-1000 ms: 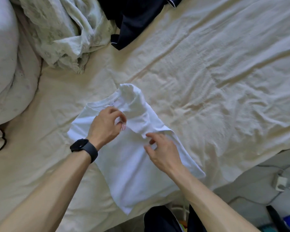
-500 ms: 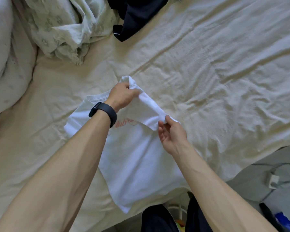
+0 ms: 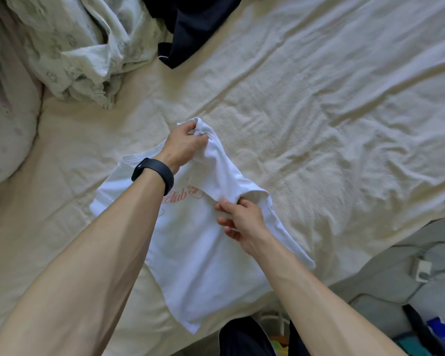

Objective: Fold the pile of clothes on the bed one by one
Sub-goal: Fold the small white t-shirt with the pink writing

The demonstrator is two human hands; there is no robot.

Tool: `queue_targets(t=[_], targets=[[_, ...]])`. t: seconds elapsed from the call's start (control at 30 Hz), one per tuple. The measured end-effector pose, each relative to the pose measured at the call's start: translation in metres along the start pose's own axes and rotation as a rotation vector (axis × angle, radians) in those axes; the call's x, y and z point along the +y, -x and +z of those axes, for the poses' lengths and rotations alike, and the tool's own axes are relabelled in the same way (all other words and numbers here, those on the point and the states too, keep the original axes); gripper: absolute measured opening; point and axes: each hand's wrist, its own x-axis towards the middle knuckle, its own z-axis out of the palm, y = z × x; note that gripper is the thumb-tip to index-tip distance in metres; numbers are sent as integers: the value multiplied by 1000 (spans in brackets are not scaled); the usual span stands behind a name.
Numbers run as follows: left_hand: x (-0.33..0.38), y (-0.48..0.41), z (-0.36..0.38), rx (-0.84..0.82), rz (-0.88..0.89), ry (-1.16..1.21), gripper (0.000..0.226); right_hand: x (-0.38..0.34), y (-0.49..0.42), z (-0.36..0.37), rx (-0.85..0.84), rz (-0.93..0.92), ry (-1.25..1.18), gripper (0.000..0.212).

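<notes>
A white T-shirt (image 3: pixel 190 258) with pink lettering lies on the cream bed sheet (image 3: pixel 332 119), near the bed's front edge. My left hand (image 3: pixel 184 145), with a black band on its wrist, grips the shirt's upper right shoulder corner and holds it lifted. My right hand (image 3: pixel 239 217) pinches the lower end of the same raised fold, by the sleeve. The fold stretches between both hands, partly covering the print. A dark navy garment (image 3: pixel 188 29) lies at the top of the bed.
A crumpled pale green patterned cloth (image 3: pixel 80 44) is heaped at the top left beside a pillow (image 3: pixel 3 140). The floor at the lower right holds a white charger (image 3: pixel 421 268) with cables and a blue object (image 3: pixel 442 330).
My left hand moved from the shirt's chest up to its shoulder corner and lifted it. My right hand took hold of the fold's lower end; the pink print is now uncovered.
</notes>
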Motion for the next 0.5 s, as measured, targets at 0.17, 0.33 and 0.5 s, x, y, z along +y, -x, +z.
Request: queue_targets(t=[0.17,0.33,0.5], targets=[[-8,-1,1,-14,-25,-185,54,-5,-3,-12,71,-13,130,18],[-30,18,-3,-50,-94,-190,68,-14,2,-16,128,-120,-4,29],[-37,26,-7,-27,-24,-378,48,-8,-1,-8,192,-163,201,13]])
